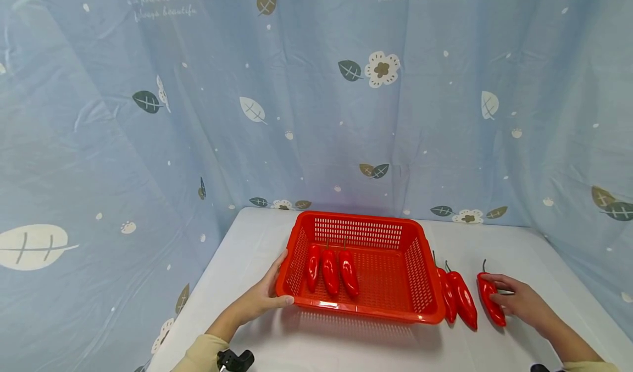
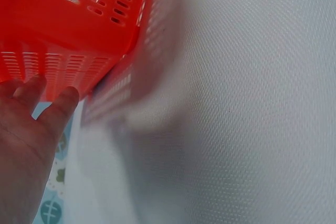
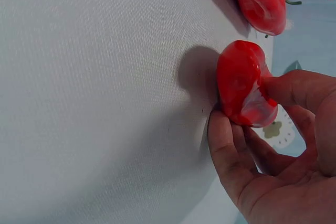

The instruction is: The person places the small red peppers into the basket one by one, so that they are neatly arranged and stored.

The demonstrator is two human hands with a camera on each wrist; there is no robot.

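My right hand [image 1: 519, 301] pinches a glossy red pepper [image 1: 487, 292] with a dark stem. In the right wrist view, thumb and fingers [image 3: 223, 137] close on either side of this pepper [image 3: 236, 77], low over the white surface. A red plastic basket [image 1: 366, 309] with slotted walls stands at the middle, and three red peppers [image 1: 329, 271] lie side by side in its left part. Against the basket's left front corner rests my left hand [image 1: 264, 295], its fingers extended. From the left wrist, fingertips [image 2: 65, 98] touch the slotted side wall [image 2: 79, 64].
Two more red peppers [image 1: 462, 300] lie between the basket and my right hand, the nearer one partly covered by the basket's right edge. All stands on a white tabletop [image 1: 277, 350]. A blue patterned curtain [image 1: 316, 103] hangs behind and along the sides.
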